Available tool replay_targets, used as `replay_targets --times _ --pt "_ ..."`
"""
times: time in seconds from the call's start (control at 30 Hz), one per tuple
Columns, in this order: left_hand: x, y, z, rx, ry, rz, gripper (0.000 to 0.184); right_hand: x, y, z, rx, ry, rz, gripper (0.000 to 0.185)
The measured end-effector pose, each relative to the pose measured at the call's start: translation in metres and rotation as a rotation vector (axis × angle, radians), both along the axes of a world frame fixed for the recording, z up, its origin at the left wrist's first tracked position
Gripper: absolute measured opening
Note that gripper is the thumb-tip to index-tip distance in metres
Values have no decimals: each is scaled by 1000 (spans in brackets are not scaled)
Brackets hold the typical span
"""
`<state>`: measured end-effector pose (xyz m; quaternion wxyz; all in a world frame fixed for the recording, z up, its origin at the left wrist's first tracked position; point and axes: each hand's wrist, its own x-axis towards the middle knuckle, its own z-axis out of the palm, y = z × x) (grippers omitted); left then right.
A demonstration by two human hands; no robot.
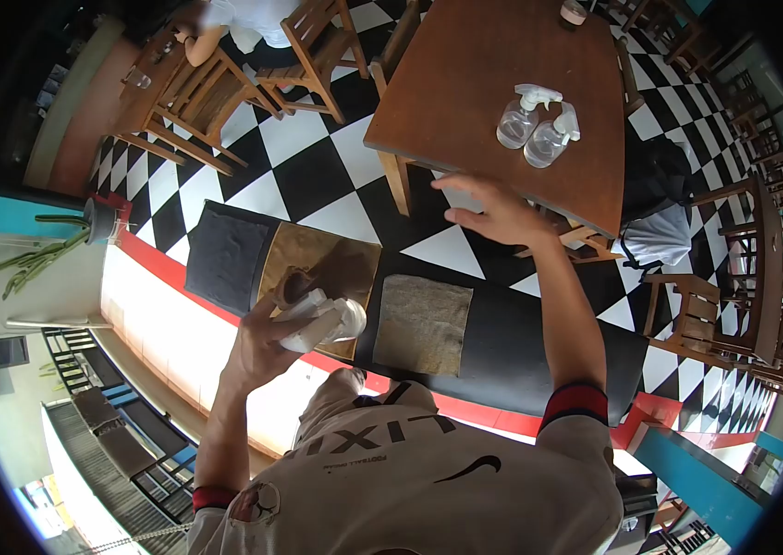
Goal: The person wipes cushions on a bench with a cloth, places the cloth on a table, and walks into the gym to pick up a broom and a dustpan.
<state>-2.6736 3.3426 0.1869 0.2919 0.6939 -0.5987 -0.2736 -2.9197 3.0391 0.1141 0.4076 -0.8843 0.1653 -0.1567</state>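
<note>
My left hand is closed around a white object, whose exact form I cannot make out. It is held above a shiny brown square on the black ledge. A grey-brown cloth lies flat to the right on the same ledge. Raised near the front edge of the wooden table, my right hand has its fingers apart and holds nothing. Two clear bottles with white spray heads, one on the left and one on the right, stand together on that table.
A dark folded cloth lies at the ledge's left end. Wooden chairs stand on the checkered floor, and a seated person is at the upper left. Beside the table is a black bag. A potted cactus is at the left.
</note>
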Motion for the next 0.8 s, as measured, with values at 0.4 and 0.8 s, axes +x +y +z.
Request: replay_targets --times 0.4,0.8 --pt "-73 -120 -3 -168 -17 -554 44 -44 136 -54 1131 -721 -553 35" --pt "-99 -226 -35 -200 -18 -423 20 -225 228 -103 904 -971 -1792 29"
